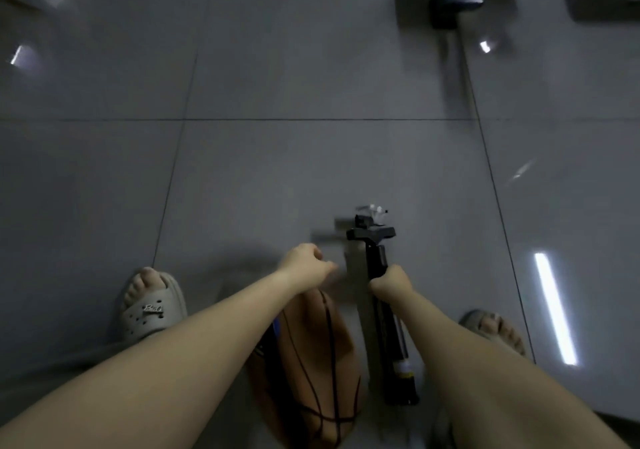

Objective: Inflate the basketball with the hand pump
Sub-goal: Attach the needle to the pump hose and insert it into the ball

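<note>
Mia: Where is the basketball?

Tom: The basketball (304,355) sits on the floor between the person's legs, partly under the left arm. It looks a bit squashed, so I think it needs a lot of air.

Mia: And the pump?

Tom: The pump (389,330) is just beside the ball, on its right, and leans away from the person. The right hand (389,282) has its fingers wrapped tight round the black tube. The T-shaped end (370,233) is the far end.

Mia: What about the other hand?

Tom: The left hand (306,265) is near the pump with its fingers curled in. It is blurry, so I cannot tell if it holds anything.

Mia: How can the person do this bit well?

Tom: I think the pump is being made ready. The person should hold it steady and push the needle straight into the ball's little hole. A slanted push could bend it. I cannot see the needle or the hole.

Mia: What else is there?

Tom: A grey slipper (149,310) is on the left foot, on the shiny tile floor (311,154).
</note>
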Demonstrator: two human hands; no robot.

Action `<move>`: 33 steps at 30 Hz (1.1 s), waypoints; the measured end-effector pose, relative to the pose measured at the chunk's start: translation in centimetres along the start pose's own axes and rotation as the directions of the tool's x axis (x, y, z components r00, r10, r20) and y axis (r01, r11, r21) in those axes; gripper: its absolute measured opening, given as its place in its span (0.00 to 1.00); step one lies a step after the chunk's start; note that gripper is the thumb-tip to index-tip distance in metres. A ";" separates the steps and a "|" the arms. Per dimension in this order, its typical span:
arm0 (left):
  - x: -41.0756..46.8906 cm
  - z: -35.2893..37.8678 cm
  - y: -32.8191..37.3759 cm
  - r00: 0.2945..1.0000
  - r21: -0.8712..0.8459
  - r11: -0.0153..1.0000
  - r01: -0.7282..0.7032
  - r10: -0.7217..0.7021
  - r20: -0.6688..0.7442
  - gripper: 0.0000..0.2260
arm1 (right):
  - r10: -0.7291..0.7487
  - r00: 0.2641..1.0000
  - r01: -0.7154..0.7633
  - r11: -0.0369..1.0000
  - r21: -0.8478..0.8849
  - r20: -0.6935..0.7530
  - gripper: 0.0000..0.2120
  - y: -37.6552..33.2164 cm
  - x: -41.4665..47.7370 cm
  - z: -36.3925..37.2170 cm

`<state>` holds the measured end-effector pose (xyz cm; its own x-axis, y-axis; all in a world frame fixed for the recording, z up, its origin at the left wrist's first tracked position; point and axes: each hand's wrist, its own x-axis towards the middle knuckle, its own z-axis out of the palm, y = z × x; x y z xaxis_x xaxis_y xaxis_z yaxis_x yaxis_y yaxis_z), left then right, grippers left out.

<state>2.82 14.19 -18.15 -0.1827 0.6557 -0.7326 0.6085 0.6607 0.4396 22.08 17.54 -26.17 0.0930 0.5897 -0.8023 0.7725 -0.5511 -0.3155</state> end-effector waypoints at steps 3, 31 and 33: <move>-1.3 -0.8 0.5 0.998 -0.113 0.994 -0.004 0.011 0.063 0.26 | 0.010 0.991 -0.052 0.950 0.309 0.136 0.11 -0.6 -2.2 -1.8; -28.5 -10.5 13.4 0.714 0.500 0.665 -0.554 0.689 -0.125 0.16 | -0.721 0.686 0.572 0.619 0.538 0.100 0.20 -12.4 -37.4 -18.9; -28.5 -10.4 13.4 0.721 0.595 0.611 -0.522 0.689 -0.076 0.20 | -0.704 0.706 0.538 0.608 0.584 0.082 0.18 -12.5 -37.1 -18.7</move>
<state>8.17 8.17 14.08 0.2290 0.9554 -0.1863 0.9269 -0.1555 0.3416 20.71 13.61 17.07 -0.5297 0.7554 -0.3857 0.1527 -0.3624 -0.9194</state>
